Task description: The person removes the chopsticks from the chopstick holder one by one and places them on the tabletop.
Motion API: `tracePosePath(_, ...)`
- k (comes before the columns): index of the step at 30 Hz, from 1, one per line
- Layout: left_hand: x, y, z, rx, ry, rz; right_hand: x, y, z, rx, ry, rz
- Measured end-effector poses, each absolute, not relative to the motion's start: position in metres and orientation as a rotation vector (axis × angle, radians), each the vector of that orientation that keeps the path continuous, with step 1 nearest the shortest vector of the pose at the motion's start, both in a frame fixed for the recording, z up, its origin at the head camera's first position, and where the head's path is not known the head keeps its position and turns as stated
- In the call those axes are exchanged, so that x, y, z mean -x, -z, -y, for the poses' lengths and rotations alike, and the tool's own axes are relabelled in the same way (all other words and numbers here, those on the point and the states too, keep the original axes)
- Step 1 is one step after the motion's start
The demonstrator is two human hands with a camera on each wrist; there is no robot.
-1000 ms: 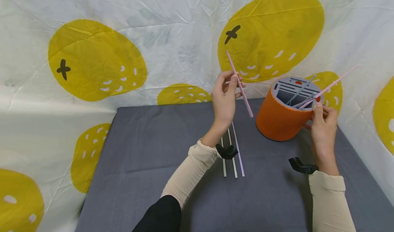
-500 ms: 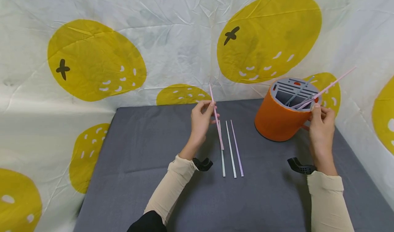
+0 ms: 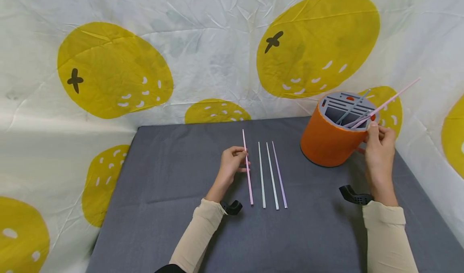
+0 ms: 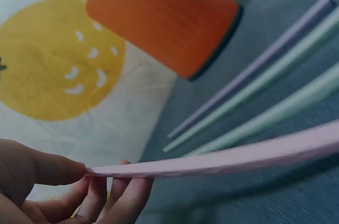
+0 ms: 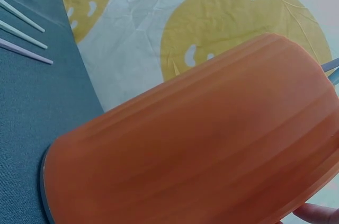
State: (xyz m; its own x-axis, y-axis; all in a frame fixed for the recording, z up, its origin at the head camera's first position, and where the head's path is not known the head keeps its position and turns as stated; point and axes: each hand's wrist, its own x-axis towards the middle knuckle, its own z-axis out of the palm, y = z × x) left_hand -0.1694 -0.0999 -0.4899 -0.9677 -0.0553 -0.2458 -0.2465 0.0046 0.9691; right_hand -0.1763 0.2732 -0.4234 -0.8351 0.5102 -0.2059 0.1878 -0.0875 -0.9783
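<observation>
While pinching a pink straw (image 3: 248, 172) between left hand (image 3: 232, 163) thumb and fingertips, lying it on the grey mat (image 3: 163, 184) beside three others; right hand (image 3: 378, 144) gripping a pink straw in the orange holder (image 3: 328, 142). No readable writing showing.

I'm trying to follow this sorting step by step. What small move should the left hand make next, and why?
Probably let go of the pink stick. The left hand pinches it, and it already lies on the grey mat, lined up beside three other sticks. The right hand grips another pink stick in the orange holder, seemingly next.
</observation>
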Motion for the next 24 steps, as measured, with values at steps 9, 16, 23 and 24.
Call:
tracePosePath(9, 0.163, 0.519, 0.100, 0.298, -1.914, -2.344, 0.176, 0.425, -0.274, 0.772, -2.018, 1.964)
tracePosePath(16, 0.163, 0.529, 0.091, 0.271, -1.597, -2.690, 0.176, 0.425, -0.273, 0.772, -2.004, 1.972)
tracePosePath(23, 0.166, 0.533, 0.082, 0.234, -1.346, -2.960, 0.175, 0.426, -0.273, 0.740, -2.012, 1.972)
tracePosePath(24, 0.167, 0.534, 0.081, 0.225, -1.327, -2.978, 0.175, 0.426, -0.273, 0.736, -2.013, 1.975)
